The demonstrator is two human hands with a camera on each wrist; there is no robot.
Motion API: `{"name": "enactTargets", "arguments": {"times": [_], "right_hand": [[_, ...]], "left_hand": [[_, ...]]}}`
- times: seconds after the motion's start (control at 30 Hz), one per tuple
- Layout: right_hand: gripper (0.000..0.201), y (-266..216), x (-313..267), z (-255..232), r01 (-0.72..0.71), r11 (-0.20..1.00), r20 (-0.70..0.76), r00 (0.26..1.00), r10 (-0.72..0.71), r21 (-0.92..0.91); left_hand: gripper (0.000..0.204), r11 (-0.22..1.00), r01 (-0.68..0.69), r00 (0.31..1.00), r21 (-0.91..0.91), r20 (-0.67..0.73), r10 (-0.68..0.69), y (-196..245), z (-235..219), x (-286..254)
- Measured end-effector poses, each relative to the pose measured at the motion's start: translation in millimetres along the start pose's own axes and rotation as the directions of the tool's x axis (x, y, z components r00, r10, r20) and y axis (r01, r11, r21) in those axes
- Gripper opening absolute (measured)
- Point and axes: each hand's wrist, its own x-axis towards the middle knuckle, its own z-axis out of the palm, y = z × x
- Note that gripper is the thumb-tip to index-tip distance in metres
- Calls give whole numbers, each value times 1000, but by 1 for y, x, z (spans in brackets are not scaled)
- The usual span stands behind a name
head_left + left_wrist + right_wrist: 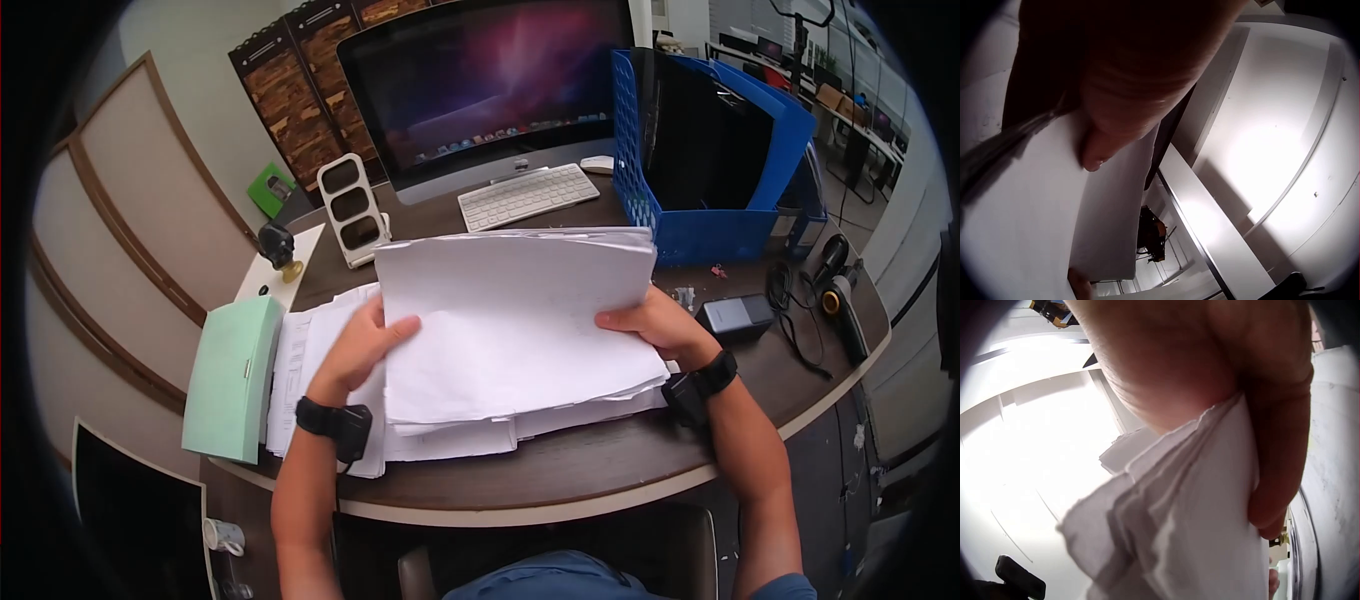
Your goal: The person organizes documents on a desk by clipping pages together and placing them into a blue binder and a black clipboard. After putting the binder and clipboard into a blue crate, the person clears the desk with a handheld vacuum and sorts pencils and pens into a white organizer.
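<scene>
Both hands grip a thick stack of white paper (520, 330) by its left and right sides, thumbs on the face toward me. My left hand (362, 345) pinches the left edge, its fingers hidden behind the sheets. At the opposite edge my right hand (660, 325) holds the stack the same way. In the right wrist view the stack's layered, uneven sheet edges (1129, 506) sit between thumb and fingers. The stack is tilted up over more loose papers (465, 442) spread on the desk. A mint-green folder (230, 375) lies left of these papers.
Behind the stack are a white keyboard (530, 197) and a large monitor (490, 90). A blue file holder (700, 235) with folders stands at the back right. A grey box (737, 318), a cable (797, 320) and a scanner (845, 310) lie on the right. A white stand (353, 210) is at back left.
</scene>
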Motion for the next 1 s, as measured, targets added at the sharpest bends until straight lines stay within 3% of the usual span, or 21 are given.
{"name": "enactTargets", "arguments": {"times": [0.03,0.07,0.1,0.13,0.2,0.23,0.3,0.33,0.37,0.43,0.47,0.57,0.6,0.63,0.67,0.7,0.77,0.83,0.9,0.93,1.0], "right_hand": [[41,1,0,0,0,1000,-6,1000,0,1],[40,3,1,-1,-22,1000,6,1000,22,11],[39,4,2,-1,-43,999,19,999,42,20],[39,7,4,-1,-43,999,15,999,43,19],[35,15,5,0,-40,999,65,997,42,-36],[35,16,4,2,-44,998,65,997,46,-41],[33,18,4,6,-72,994,117,990,81,-85],[33,18,4,7,-20,989,147,988,42,-146],[33,15,1,7,-24,988,124,991,44,-154],[32,8,-3,9,-26,961,176,981,77,-277],[32,7,-4,7,-51,948,185,976,114,-315],[30,-8,-9,-2,13,880,194,977,90,-474],[30,-13,-9,-15,122,859,249,969,6,-498],[30,-26,-18,-22,73,931,132,991,-27,-357],[29,-36,-22,-40,106,909,102,992,-70,-404],[28,-39,-25,-62,225,782,-11,959,-284,-581],[29,-40,-34,-103,81,674,-264,880,-394,-735],[32,-27,-44,-136,-203,584,-468,813,-346,-786],[30,-14,-43,-159,-362,477,-519,817,-252,-801],[30,-12,-42,-162,-363,477,-521,816,-251,-800],[28,-11,-40,-168,-445,425,-532,840,-106,-788]], "left_hand": [[59,995,-20,991,101,-130,33,15,-1,2],[61,897,-183,930,402,-224,291,15,-8,8],[64,686,-272,807,675,-228,545,14,-13,14],[64,687,-275,807,673,-226,545,31,-4,14],[72,503,-364,860,784,76,504,68,20,11],[72,508,-364,860,781,72,505,72,31,15],[69,498,-411,906,764,279,318,81,53,26],[57,425,-434,898,794,346,270,89,66,29],[57,430,-454,889,780,363,279,90,73,38],[41,591,-440,826,677,563,-31,88,85,56],[31,552,-391,819,737,552,-156,85,88,63],[26,603,-374,826,705,549,-130,73,89,68],[24,601,-381,814,702,563,-141,67,86,71],[24,602,-388,810,698,570,-140,60,85,72],[25,614,-379,817,693,562,-130,54,83,73],[25,624,-369,825,688,552,-121,49,81,73],[27,649,-396,813,650,576,-82,42,80,71],[28,662,-323,831,676,537,-142,42,82,71],[28,653,-326,829,684,538,-150,44,84,70],[29,643,-327,828,693,538,-159,45,84,69],[29,647,-327,828,689,539,-156,41,84,70]]}}
